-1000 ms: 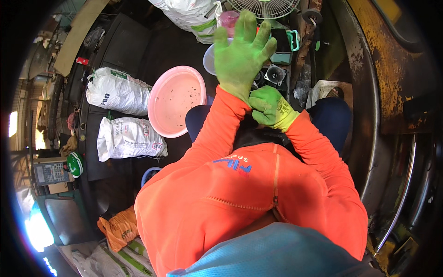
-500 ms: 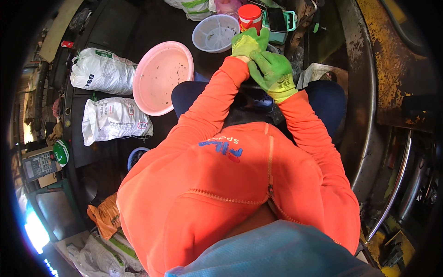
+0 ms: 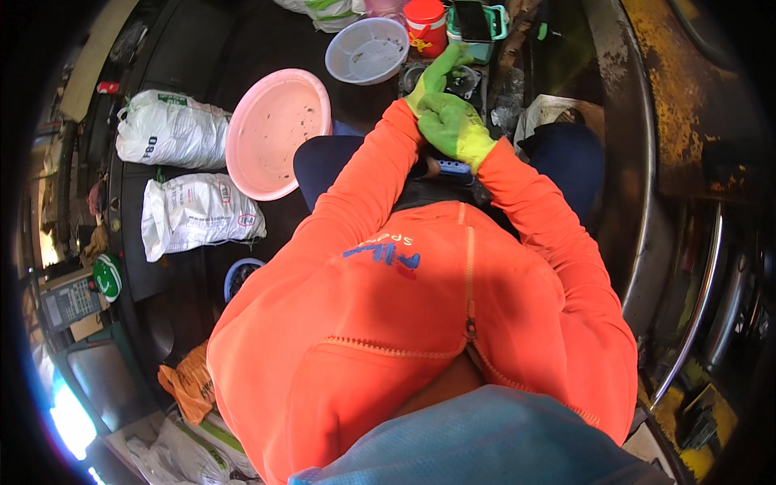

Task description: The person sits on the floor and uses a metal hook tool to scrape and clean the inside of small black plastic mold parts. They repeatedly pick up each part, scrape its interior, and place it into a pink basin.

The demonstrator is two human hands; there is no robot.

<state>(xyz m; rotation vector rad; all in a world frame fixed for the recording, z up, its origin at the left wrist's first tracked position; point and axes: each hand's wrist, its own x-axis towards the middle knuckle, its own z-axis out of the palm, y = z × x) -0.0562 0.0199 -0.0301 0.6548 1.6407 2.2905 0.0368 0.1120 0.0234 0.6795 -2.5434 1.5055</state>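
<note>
dark floor, one round pink basin — two rubbery gloves: our left fingers outstretched, right fingers gripping the left glove.

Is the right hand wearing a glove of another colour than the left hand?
No, the left hand and the right hand both wear green-and-yellow gloves.

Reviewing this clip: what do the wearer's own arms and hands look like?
The left hand and right hand wear green gloves with yellower cuffs. Long, bright orange sleeves cover both arms.
</note>
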